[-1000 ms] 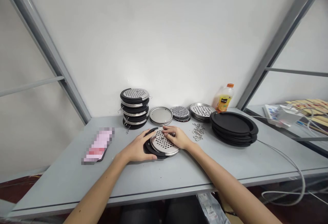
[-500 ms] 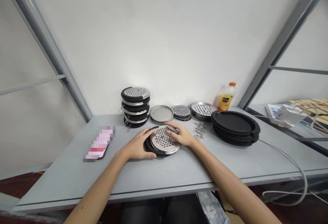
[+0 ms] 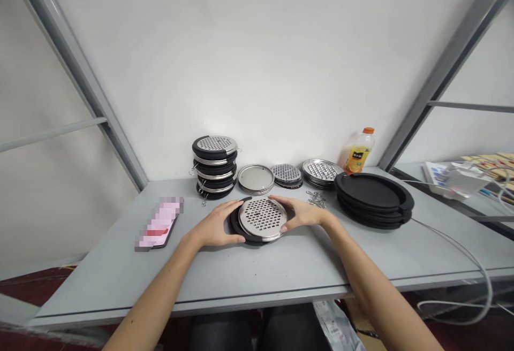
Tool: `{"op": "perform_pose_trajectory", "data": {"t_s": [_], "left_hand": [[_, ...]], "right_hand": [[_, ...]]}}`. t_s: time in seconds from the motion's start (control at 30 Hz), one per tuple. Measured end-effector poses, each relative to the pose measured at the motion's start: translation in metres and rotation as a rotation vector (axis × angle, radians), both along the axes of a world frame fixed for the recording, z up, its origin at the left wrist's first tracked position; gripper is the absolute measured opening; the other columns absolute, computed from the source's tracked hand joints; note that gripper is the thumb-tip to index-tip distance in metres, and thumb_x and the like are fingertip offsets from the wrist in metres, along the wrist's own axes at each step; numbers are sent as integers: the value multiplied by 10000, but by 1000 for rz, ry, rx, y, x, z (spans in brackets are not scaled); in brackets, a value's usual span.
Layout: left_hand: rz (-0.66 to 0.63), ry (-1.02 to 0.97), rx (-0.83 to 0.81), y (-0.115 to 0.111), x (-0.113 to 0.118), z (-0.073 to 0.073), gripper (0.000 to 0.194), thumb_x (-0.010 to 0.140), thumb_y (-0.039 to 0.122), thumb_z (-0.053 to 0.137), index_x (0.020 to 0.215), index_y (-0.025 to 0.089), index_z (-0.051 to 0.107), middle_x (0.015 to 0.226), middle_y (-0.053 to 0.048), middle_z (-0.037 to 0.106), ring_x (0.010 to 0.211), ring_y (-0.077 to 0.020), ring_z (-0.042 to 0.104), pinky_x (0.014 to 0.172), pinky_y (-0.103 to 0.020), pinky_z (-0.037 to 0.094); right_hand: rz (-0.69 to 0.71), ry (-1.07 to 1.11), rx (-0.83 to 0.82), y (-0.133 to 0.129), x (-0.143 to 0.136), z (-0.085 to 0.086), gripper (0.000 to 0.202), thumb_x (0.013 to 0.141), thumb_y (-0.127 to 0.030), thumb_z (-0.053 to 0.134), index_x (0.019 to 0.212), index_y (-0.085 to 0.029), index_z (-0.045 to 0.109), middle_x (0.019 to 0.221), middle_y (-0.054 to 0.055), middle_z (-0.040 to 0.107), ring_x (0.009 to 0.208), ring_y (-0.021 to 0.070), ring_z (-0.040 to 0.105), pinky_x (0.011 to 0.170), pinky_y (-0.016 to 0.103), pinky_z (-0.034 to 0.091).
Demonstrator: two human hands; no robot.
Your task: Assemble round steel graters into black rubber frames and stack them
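A round metal grater plate (image 3: pixel 263 216) with rows of slots lies flat at the middle of the table, with more metal edge beneath it. A black curved rim (image 3: pixel 254 241) wraps its left side. My left hand (image 3: pixel 214 227) is closed round that black rim, thumb at the front and fingers at the back. From the right, my right hand (image 3: pixel 299 213) clasps the metal edge between its thumb and fingers. The fingertips at the far edge are partly hidden.
Behind stand a stack of assembled black-rimmed graters (image 3: pixel 216 166), shallow metal dishes (image 3: pixel 256 178), small grater discs (image 3: pixel 286 173) and more grater plates (image 3: pixel 321 172). To the right are metal hooks (image 3: pixel 316 199), black trays (image 3: pixel 373 198) and a juice bottle (image 3: pixel 360 153). A phone (image 3: pixel 160 223) lies left.
My right hand has shifted from lying over the plate's top to its right edge, its thumb moving down and toward me. My left hand keeps its place on the black rim.
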State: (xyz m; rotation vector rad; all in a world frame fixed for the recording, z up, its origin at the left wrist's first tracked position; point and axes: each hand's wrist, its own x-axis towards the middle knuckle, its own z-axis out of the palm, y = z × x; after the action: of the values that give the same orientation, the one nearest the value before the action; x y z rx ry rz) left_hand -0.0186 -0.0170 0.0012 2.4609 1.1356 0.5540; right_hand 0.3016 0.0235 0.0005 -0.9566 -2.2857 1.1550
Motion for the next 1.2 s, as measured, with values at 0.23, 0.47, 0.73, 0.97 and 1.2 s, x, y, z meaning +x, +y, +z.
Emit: {"op": "perform_pose_trajectory", "data": {"t_s": [0.23, 0.47, 0.73, 0.97, 1.2], "left_hand": [[20, -30, -2, -1, 1, -4, 1001, 638, 574, 758, 1463, 236, 302, 1511, -93, 336, 1378, -319, 321, 1140, -475, 285], [18, -42, -21, -2, 3, -3, 991, 632, 574, 764, 1458, 258, 315, 1507, -87, 347, 1374, -323, 327, 1132, -482, 291], [31, -18, -27, 4, -2, -7, 1092, 596, 632, 758, 1481, 229, 261, 1520, -120, 310, 1392, -353, 276, 1140, -493, 261], [111, 99, -72, 7, -13, -9, 1058, 619, 699, 695, 1474, 243, 271, 1568, -130, 171, 1428, -373, 165, 1132, -537, 229], [116, 43, -122, 8, -9, -11, 1079, 612, 683, 709, 1471, 179, 294, 1543, -163, 237, 1410, -357, 237, 1135, -494, 256]], "right_hand": [[-42, -78, 114, -1, 1, -7, 1019, 560, -502, 823, 1435, -221, 384, 1496, 91, 369, 1365, 332, 350, 1156, 500, 228], [-101, -42, 286, -11, -13, -8, 976, 510, -558, 826, 1351, -176, 509, 1428, 153, 458, 1300, 365, 435, 1109, 518, 301], [-115, -65, 367, -15, -19, -8, 1042, 491, -592, 821, 1370, -153, 474, 1403, 177, 474, 1309, 388, 408, 1089, 541, 319], [-146, -74, 269, -15, -10, -7, 1108, 469, -541, 846, 1425, -199, 402, 1475, 155, 385, 1401, 397, 234, 1129, 585, 214], [-126, 10, 197, -14, -18, -13, 1137, 482, -495, 857, 1450, -175, 354, 1483, 149, 376, 1352, 365, 361, 1143, 516, 246]]}}
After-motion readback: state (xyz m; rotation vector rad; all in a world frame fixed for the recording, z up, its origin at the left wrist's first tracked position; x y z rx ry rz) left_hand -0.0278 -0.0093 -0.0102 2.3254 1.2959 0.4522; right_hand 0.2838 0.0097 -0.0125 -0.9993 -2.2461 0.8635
